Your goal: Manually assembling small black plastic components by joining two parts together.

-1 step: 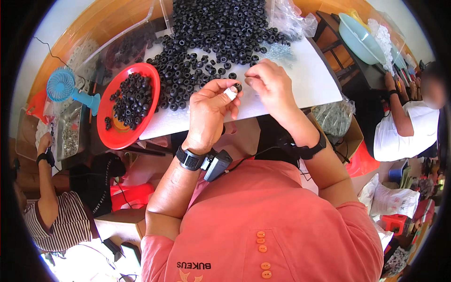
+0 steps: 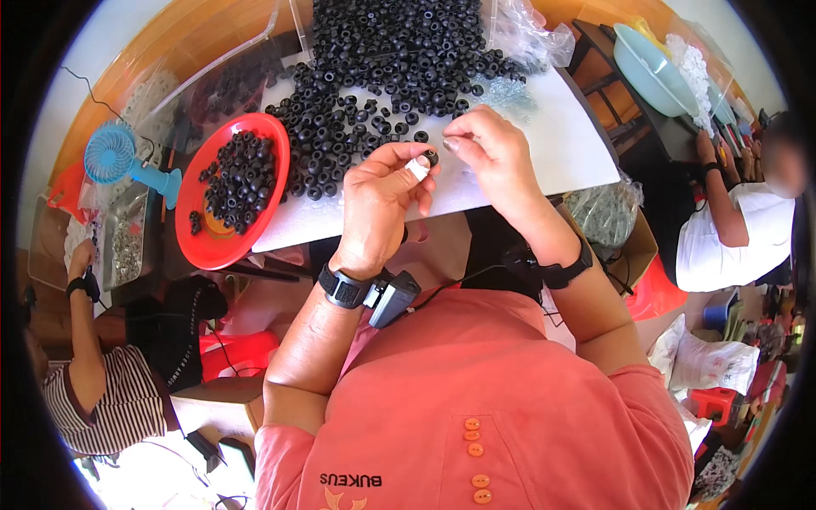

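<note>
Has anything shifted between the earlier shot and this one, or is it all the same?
Nothing visibly changed. The left hand pinches a small black ring beside a white-taped fingertip, just as before, and the right hand keeps its fingertips right next to it. The red tray of rings, the loose pile of black rings on the white board and the blue fan sit where they were.

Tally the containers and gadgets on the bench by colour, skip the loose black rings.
Red plate: 1
Blue handheld fan: 1
Pale green basin: 1
Clear plastic bin: 1
Total: 4
</note>
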### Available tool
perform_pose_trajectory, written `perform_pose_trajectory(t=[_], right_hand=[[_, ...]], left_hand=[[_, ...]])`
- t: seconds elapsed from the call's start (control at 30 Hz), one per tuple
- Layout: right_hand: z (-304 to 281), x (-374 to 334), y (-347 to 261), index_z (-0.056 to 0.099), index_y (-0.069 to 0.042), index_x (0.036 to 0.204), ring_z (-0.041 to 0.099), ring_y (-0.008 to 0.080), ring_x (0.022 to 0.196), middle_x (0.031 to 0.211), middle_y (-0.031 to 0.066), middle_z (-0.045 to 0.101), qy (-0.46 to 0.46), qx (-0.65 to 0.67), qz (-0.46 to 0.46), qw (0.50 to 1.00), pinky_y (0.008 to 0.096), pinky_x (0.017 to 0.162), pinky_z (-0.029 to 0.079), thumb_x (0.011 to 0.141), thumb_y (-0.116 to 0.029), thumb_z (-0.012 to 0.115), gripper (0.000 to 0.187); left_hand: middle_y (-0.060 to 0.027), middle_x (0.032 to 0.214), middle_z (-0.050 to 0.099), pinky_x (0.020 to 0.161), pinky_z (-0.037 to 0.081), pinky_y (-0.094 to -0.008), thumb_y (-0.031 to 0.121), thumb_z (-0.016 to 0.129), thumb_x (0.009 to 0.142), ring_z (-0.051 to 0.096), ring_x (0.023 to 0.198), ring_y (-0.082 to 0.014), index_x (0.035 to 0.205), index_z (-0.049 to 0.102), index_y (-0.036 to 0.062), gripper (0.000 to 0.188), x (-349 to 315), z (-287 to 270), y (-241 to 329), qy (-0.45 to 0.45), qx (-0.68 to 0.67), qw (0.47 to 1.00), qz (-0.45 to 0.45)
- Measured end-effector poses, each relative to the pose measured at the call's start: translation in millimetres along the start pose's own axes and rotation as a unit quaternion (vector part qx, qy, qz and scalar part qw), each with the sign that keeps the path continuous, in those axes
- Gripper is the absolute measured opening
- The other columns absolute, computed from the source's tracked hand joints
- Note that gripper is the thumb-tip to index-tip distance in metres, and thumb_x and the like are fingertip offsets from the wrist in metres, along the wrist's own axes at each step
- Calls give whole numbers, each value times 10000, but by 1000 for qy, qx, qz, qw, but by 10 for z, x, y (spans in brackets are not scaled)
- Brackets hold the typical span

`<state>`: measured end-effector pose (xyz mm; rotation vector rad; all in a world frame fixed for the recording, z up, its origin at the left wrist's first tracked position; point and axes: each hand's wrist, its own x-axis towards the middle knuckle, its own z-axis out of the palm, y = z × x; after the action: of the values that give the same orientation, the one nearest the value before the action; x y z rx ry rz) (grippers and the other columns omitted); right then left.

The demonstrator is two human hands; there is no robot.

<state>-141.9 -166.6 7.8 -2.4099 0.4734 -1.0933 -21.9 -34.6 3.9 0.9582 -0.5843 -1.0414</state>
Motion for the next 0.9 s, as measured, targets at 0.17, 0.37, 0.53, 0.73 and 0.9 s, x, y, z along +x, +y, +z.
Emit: perform_pose_trajectory(t=[0.17,0.37,0.53,0.73,0.9], right_hand=[[-2,6,-63,641,16,929,614,115,780,842,46,653,-8,294,94,951,259,730,499,877,-11,663,62],[23,-40,-173,635,22,934,598,84,798,863,28,657,-22,403,168,899,238,743,496,923,-17,627,42],[52,-71,-144,628,30,962,610,91,769,852,38,656,-26,387,121,913,241,709,506,941,-27,610,63],[50,-59,-159,625,30,943,609,91,764,839,42,657,-42,391,151,907,238,701,505,939,-33,616,64],[86,-72,-88,628,19,940,605,86,766,830,34,657,-19,363,135,922,246,699,502,922,-38,639,61]], left_hand=[[-139,947,649,588,472,-274,55,539,972,605,762,-168,1151,585,-73,224,6,10,-15,-3,-1,1000,14],[-116,909,657,560,476,-243,55,587,955,587,678,-125,1134,589,-67,217,5,28,-1,10,-13,1000,2],[-104,877,661,528,462,-230,55,608,941,580,642,-116,1107,598,-57,201,7,51,-33,22,-1,1000,14],[-81,844,660,453,429,-230,82,646,924,562,572,-113,1066,609,-32,185,-6,48,-62,34,20,999,21],[-81,837,656,398,401,-244,95,642,930,549,528,-118,1067,608,-28,187,-8,77,-43,34,28,999,10]])
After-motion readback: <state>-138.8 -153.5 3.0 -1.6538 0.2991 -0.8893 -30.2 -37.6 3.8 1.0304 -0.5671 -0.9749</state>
